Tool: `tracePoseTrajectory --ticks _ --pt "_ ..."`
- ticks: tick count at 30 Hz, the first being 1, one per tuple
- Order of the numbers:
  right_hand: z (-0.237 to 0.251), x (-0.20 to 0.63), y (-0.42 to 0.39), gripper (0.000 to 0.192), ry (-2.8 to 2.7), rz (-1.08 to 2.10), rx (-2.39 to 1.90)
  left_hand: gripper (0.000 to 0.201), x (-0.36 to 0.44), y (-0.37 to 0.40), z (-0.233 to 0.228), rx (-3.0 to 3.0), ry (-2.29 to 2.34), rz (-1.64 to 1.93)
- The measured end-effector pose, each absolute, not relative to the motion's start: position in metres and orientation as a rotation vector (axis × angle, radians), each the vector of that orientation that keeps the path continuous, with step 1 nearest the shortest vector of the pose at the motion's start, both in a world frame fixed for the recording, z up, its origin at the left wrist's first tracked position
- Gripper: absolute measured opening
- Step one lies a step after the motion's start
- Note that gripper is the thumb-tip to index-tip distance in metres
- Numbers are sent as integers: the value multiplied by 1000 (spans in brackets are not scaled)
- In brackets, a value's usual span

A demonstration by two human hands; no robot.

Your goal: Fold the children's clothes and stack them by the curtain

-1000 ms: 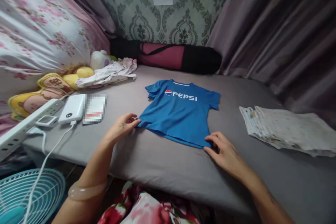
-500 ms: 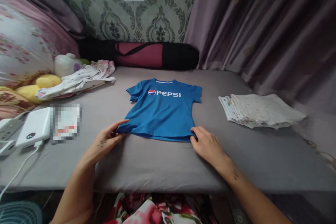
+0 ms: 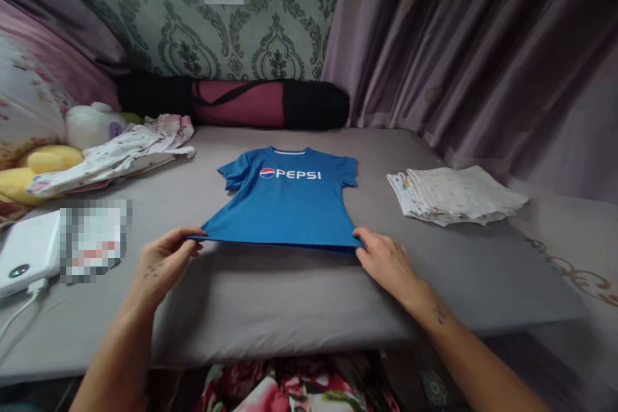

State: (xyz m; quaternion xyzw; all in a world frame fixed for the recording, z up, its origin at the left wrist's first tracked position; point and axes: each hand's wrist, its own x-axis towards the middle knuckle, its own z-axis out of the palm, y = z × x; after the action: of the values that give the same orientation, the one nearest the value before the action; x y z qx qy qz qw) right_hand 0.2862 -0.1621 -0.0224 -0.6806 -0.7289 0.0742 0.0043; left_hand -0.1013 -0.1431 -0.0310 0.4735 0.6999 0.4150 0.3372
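A small blue T-shirt [image 3: 284,203] with a white PEPSI print lies face up in the middle of a grey mattress [image 3: 309,302]. My left hand [image 3: 161,261] pinches the shirt's lower left hem corner. My right hand [image 3: 383,261] pinches the lower right hem corner. The hem is pulled taut between both hands and lifted slightly off the mattress, with a shadow beneath it. The collar and sleeves still rest flat on the mattress.
A stack of folded white patterned cloths [image 3: 456,193] lies to the right. A crumpled floral garment [image 3: 120,151] and plush toys [image 3: 48,161] sit at the left. A white power bank [image 3: 26,251] is near the left edge. A rolled maroon mat [image 3: 241,103] lies along the wall.
Both hands have gripped the hem corners, spread wider and raised the hem off the mattress. The view has swung left to right, centring the shirt.
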Motion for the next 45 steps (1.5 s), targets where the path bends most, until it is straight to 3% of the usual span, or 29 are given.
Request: tracePoseTrajectory --ticks 11,16,20,26,36,45 --pt "-30 303 -163 37 -2463 337 -1920 52 -114 -148 -38 1355 1867 700" --pt "-23 302 -167 31 -2448 260 -1987 58 -124 -148 -52 1468 1633 740" --pt "-21 299 -174 25 -2435 111 -1951 69 -120 -148 -49 1383 1724 755" --pt "-37 303 -176 17 -2401 28 -1815 48 -97 -145 -24 1253 1716 724" --pt "-43 317 -165 5 -2145 348 -1894 47 -100 -143 -28 1009 1746 763" --pt "-22 330 -171 21 -2390 473 -1806 51 -114 -145 -37 1337 1858 605"
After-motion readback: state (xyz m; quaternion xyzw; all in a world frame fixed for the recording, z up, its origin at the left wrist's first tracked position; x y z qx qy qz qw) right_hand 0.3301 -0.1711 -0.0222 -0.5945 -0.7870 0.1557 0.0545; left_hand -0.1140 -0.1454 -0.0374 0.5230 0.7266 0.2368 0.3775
